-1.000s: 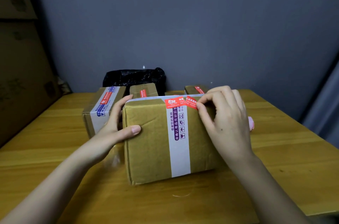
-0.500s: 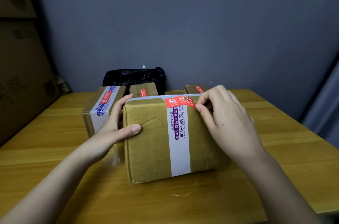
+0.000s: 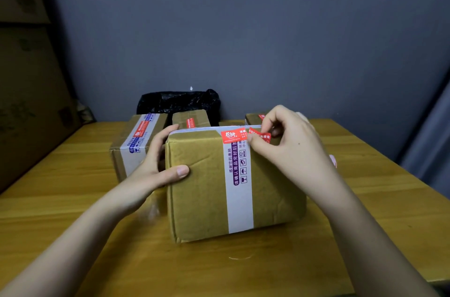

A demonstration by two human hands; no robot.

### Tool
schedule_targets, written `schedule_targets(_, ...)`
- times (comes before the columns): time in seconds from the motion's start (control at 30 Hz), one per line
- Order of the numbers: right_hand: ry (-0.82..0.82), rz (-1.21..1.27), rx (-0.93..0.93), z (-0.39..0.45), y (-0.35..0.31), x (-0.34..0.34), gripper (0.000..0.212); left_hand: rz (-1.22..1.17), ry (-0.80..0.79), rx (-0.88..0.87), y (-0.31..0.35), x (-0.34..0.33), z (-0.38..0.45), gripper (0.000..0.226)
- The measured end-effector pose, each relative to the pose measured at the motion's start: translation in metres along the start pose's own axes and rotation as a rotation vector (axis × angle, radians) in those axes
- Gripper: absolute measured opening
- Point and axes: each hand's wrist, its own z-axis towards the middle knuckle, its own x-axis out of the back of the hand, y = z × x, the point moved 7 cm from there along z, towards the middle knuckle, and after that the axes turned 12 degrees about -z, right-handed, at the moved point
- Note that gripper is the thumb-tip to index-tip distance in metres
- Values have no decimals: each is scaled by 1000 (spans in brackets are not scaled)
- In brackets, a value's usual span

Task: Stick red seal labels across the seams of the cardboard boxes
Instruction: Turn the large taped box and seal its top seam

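Near the wooden table's [image 3: 365, 199] front edge, the right hand [image 3: 289, 145] has lifted, pinching the half-stuck red seal label's [image 3: 259, 136] loose end above the brown cardboard box [image 3: 207, 194] the left hand [image 3: 158, 170] grips, so pressing down remains.

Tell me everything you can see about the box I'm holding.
The front box is brown cardboard and stands on the wooden table. A white tape strip with purple print runs down its near face. A red label sits at the top edge, its right part lifted. The left hand grips its left side; the right hand pinches the label.
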Motion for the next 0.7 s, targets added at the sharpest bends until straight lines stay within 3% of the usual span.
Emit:
schedule_targets(0.17,-6,39,27,8,-7,-9,38,6,2,-3,1,0,0,103)
schedule_targets(0.53,82,210,-5,8,-8,-8,20,11,-1,6,2,0,-1,102)
schedule_targets(0.7,14,419,-3,9,-12,-9,31,27,-1,3,2,0,-1,102)
